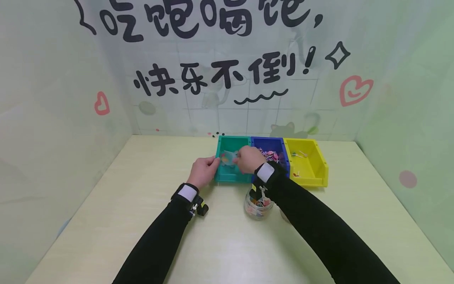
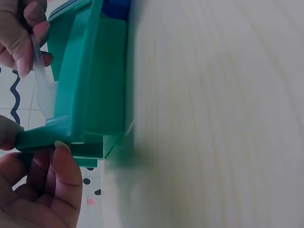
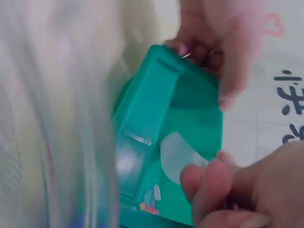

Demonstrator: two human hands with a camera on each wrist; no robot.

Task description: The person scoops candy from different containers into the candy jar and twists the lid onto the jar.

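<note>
My left hand pinches the left rim of the green bin between thumb and fingers, as the left wrist view shows up close. My right hand reaches over the same bin and grips the handle of a translucent plastic spoon. Its pale bowl hangs inside the bin in the right wrist view, over the green floor. A few small wrapped pieces, orange and whitish, lie in a corner of the bin near the spoon.
Right of the green bin stand a blue bin with colourful wrapped pieces and a yellow bin with a few small sticks. A clear jar of mixed pieces sits in front, under the right forearm. The right sleeve mostly hides another clear container.
</note>
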